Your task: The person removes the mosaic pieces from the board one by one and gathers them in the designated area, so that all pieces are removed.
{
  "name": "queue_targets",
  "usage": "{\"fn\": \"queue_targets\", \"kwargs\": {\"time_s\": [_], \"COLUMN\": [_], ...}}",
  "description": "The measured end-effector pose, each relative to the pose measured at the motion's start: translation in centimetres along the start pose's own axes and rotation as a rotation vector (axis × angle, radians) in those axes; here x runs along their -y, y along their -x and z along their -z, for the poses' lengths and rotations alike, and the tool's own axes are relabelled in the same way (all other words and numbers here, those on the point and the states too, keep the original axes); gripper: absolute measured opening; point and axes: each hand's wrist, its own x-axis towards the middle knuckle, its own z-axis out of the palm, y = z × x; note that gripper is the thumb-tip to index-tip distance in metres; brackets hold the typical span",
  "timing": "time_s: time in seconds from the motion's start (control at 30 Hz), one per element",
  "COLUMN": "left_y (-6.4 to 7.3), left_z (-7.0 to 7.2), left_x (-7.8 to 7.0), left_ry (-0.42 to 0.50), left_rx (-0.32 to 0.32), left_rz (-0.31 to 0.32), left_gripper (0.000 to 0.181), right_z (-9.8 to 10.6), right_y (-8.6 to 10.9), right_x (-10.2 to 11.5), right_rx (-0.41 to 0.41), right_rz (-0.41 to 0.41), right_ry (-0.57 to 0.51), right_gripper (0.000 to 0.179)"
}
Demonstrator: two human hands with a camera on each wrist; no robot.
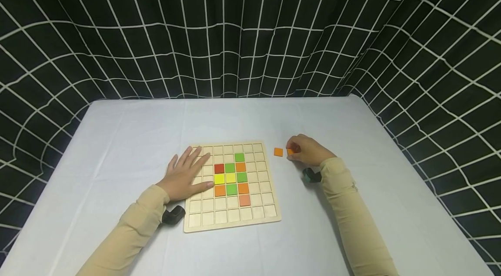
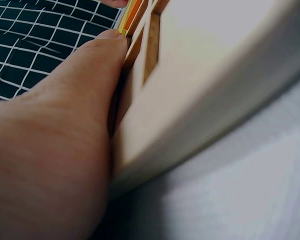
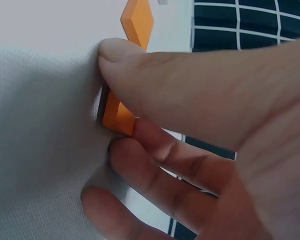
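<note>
I'm pinching orange tile (image 1: 290,151) in right hand (image 1: 307,147), second tile (image 1: 278,152) lying just left; I'm resting left hand (image 1: 183,178), fingers spread loose, on gridded board (image 1: 221,203)

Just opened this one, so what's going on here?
Someone is working with a gridded wooden board and small coloured tiles. Their left hand rests spread on the board's left side, while their right hand, off to the right, holds an orange tile between thumb and fingers, low over the white cloth. A second orange tile lies between that hand and the board. Red, yellow, green and orange pieces already fill some squares; many are bare.
</note>
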Motion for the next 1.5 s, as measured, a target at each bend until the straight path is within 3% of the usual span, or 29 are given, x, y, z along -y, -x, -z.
{"fn": "queue_targets", "kwargs": {"time_s": [0.27, 0.5, 0.73, 1.0, 1.23, 1.5], "left_y": [0.0, 0.2, 0.1, -0.1, -0.2, -0.4], "left_z": [0.1, 0.4, 0.3, -0.1, -0.3, -0.5], "left_x": [-0.1, -0.5, -0.3, 0.2, 0.5, 0.7], "left_ry": [-0.004, 0.022, 0.006, 0.006, 0.01, -0.002], "left_rx": [0.006, -0.026, -0.01, 0.005, -0.013, 0.0], "left_rz": [0.003, -0.023, -0.007, 0.006, -0.008, 0.003], "left_gripper": [0.085, 0.083, 0.085, 0.084, 0.085, 0.086], "right_z": [-0.2, 0.3, 0.6, -0.3, -2.6, -4.4], "right_y": [-0.2, 0.1, 0.8, 2.0, 2.8, 3.7], "right_x": [0.0, 0.2, 2.0, 6.8, 10.2, 12.2], "right_rx": [-0.005, -0.021, -0.068, -0.04, 0.062, 0.145], "right_rz": [-0.007, 0.016, 0.155, 0.31, 0.429, 0.529], "right_ry": [-0.004, 0.012, 0.016, 0.062, 0.088, 0.084], "right_gripper": [0.025, 0.027, 0.023, 0.013, 0.013, 0.011]}}
